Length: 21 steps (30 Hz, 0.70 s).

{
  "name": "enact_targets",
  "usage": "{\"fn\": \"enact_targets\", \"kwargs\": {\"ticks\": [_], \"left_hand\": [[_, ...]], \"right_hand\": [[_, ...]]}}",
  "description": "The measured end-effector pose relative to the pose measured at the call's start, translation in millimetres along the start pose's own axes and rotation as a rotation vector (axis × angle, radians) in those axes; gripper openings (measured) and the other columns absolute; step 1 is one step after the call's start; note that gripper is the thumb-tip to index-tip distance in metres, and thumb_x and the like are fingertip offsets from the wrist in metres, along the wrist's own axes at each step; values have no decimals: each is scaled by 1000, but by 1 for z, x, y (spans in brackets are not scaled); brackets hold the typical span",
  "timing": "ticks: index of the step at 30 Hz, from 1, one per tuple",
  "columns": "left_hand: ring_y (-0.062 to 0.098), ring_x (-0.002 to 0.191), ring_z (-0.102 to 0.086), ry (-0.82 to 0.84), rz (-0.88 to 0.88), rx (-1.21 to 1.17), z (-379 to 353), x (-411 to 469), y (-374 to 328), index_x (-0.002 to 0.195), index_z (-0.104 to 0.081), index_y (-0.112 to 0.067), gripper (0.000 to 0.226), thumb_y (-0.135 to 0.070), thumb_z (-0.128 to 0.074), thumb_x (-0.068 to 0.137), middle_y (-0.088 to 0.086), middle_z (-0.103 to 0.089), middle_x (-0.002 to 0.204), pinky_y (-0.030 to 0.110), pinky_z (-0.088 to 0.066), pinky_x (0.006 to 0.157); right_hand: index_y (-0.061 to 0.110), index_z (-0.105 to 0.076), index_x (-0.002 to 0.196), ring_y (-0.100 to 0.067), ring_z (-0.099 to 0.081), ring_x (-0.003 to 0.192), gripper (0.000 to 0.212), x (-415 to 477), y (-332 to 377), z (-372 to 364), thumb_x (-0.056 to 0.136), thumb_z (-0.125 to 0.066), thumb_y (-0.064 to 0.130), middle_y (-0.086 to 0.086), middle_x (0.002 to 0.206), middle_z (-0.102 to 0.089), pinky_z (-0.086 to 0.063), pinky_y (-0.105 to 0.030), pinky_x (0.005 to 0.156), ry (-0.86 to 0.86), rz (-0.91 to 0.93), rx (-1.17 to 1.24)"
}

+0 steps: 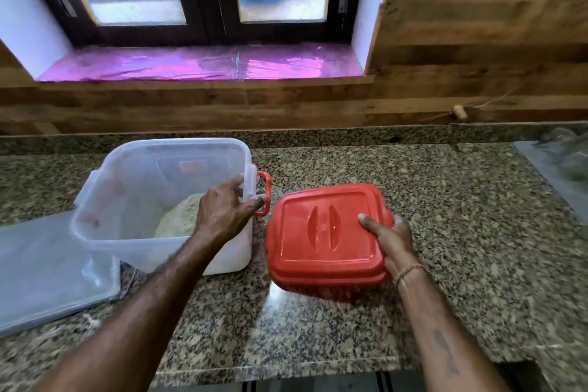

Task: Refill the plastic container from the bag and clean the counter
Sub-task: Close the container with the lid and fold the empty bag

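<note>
A clear plastic container (pixel 133 194) with red clip handles stands open on the granite counter (pixel 445 232), with a small heap of pale flour (pixel 179 216) in its bottom. My left hand (pixel 226 207) grips its right rim beside the red handle (pixel 264 192). My right hand (pixel 389 239) holds the red lid (pixel 318 232) by its right edge, tilted just above the counter to the right of the container. A flat clear plastic bag (pixel 47 270) lies at the left, partly under the container's near corner.
A wood-panelled wall with a window and a pink-lined sill (pixel 203 62) runs behind the counter. Another crumpled clear bag (pixel 563 165) lies at the far right. The counter's front edge (pixel 286 366) runs just below my forearms.
</note>
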State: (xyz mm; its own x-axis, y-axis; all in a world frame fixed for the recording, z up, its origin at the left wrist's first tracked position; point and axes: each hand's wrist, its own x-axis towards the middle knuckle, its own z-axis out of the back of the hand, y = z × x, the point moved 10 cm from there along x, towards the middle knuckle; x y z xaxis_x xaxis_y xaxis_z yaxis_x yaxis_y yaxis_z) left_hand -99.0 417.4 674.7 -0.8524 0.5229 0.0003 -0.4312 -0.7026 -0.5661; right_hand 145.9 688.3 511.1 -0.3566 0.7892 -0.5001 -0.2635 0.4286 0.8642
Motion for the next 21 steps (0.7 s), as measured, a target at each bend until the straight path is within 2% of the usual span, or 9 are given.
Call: {"fn": "enact_targets", "kwargs": {"ticks": [3,6,10,13,15,16,17,19,21], "left_hand": [[28,105,-70,28,-2,-42,1,0,4,133,-65,-24,64,-66,-67,85,6,-74,123,31,-46,75],[22,111,-69,99,57,-272,0,3,12,140,-61,-28,85,-84,-58,76,2,-72,126,37,-54,91],[20,125,-57,34,72,-612,25,13,8,154,-45,-20,88,-73,-56,84,9,-58,145,37,-46,102],[18,126,-60,41,19,-782,50,21,-3,153,-43,-24,92,-80,-57,81,1,-62,140,43,-48,107],[14,111,-70,45,-22,-870,67,25,-3,148,-47,-27,78,-71,-64,86,0,-68,130,37,-60,91],[14,105,-73,4,-15,-896,80,25,5,145,-49,-28,68,-62,-67,89,1,-68,128,34,-62,84],[15,106,-72,-59,3,-912,95,27,20,146,-49,-29,65,-56,-70,90,0,-67,131,34,-62,85],[17,118,-66,-170,60,-885,123,29,62,153,-43,-30,76,-54,-74,87,-1,-60,141,38,-57,96],[18,118,-65,-221,105,-871,143,31,106,156,-40,-29,83,-54,-75,85,2,-57,146,30,-55,90]], "right_hand": [[13,-61,128,-30,-79,80,85,-10,47,27,55,-99,34,-15,104,-76,-64,-44,64,-42,108,107],[13,-62,129,-28,-79,83,70,-26,96,47,68,-94,24,-17,107,-76,-64,-46,69,-26,187,240],[19,-63,126,-36,-76,97,64,-55,144,33,69,-92,26,-16,114,-76,-61,-60,83,70,236,297],[13,-61,133,-37,-76,97,73,-81,164,-16,67,-90,26,-20,115,-75,-63,-58,76,166,234,307],[9,-58,130,-37,-75,96,62,-101,172,-57,75,-86,19,-21,115,-74,-64,-55,75,211,253,295],[9,-54,129,-35,-74,98,59,-110,175,-78,78,-84,16,-21,117,-72,-63,-54,79,208,275,272],[10,-50,131,-35,-72,103,61,-117,175,-98,80,-84,14,-19,120,-69,-62,-55,85,198,297,247],[11,-44,136,-34,-69,109,69,-129,172,-140,81,-85,15,-16,124,-65,-58,-56,95,191,347,155],[11,-45,138,-30,-69,110,72,-139,168,-181,80,-86,19,-14,125,-65,-57,-52,99,191,416,33]]}}
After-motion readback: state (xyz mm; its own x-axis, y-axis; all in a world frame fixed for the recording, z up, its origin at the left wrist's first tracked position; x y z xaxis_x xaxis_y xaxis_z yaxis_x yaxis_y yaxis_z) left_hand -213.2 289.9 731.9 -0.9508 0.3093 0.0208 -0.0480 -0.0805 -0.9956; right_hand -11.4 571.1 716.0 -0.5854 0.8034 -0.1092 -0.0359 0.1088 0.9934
